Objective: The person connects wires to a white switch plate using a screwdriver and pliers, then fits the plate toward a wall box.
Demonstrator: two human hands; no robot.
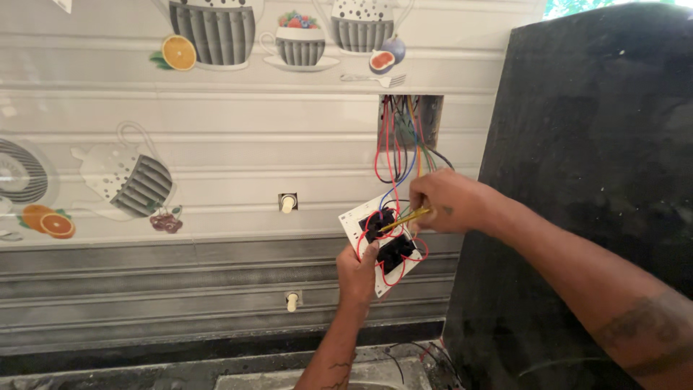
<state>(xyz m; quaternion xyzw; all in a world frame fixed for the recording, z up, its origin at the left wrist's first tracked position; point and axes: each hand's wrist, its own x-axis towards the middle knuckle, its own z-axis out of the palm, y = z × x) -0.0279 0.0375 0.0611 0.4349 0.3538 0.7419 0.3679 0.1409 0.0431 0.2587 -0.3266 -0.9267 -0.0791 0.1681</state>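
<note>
Close beside the work, a tall black slab (599, 166) fills the right of the view. Tiles (216, 144) printed with teapots and orange slices cover the wall; an open wall box (410, 119) spills coloured wires (393, 155). Below it, the left hand (357, 274) grips a white switch plate (381, 242), while right hand (446, 202) fingers pinch a yellow screwdriver (406, 218).

White switch plate (361, 220), back outward, tilted, red-wired, hanging below the wall box.
</note>
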